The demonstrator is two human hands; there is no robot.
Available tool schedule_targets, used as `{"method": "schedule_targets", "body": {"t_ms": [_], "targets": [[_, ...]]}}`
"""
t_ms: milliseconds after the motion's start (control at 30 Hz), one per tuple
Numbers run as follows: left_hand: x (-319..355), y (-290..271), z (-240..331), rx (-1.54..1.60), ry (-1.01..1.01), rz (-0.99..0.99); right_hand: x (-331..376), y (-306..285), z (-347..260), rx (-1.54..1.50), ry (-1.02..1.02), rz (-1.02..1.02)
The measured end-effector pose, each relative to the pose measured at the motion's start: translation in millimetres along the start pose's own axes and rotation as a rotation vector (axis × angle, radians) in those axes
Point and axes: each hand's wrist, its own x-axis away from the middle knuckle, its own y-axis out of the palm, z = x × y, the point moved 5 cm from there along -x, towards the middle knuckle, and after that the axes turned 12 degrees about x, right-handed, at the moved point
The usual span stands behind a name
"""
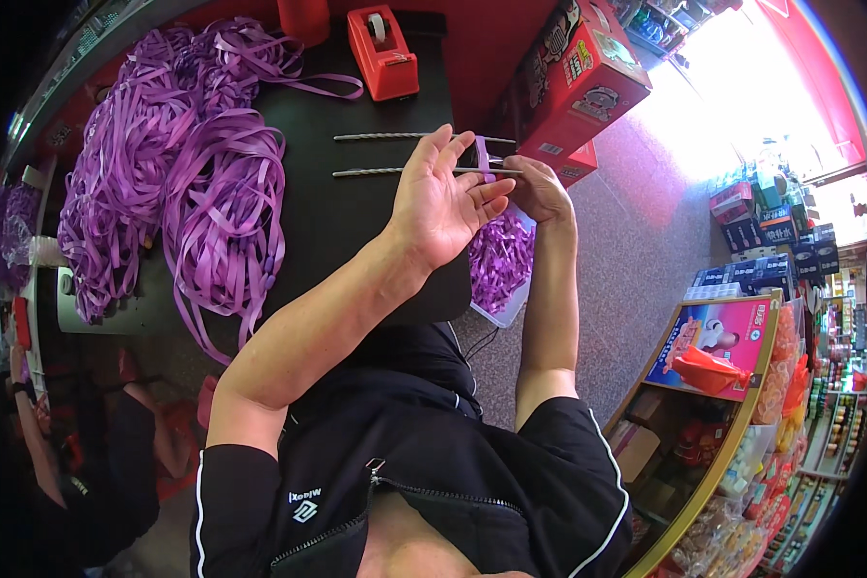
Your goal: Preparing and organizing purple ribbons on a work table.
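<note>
Two thin twisted metal rods [366, 172] lie side by side across the dark table, running beneath my hands. A short purple ribbon [484, 154] crosses them near their right part. Palm up, my left hand [443, 197] rests over the rods with its fingers spread toward the ribbon; it holds nothing that I can see. My right hand [545, 193] is at the rods' right end, just beside the ribbon, its thumb and fingers pinched together. What lies between those fingertips is too small to make out.
Large heaps of purple ribbon [222, 183] cover the table's left side. A red tape dispenser [383, 56] stands at the back of the black table [328, 226]. Below its right edge sits a white bin [503, 313] of purple ribbon pieces. Red cartons [588, 87] stack behind; a display case [713, 337] is right.
</note>
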Motion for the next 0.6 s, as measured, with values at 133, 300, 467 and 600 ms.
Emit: {"method": "schedule_targets", "body": {"t_ms": [133,300,467,600], "targets": [[0,-1,1,0.002,0.007,0.017,-11,22,10,0.063,0.058,0.003],[1,-1,1,0.013,0.005,0.012,-7,65,8,-0.075,-0.009,-0.236],[2,0,0,0.0,0.042,0.013,-20,61,14,0.071,-0.001,-0.107],[2,0,1,0.002,0.048,0.007,-4,72,11,-0.029,-0.133,-0.011]]}}
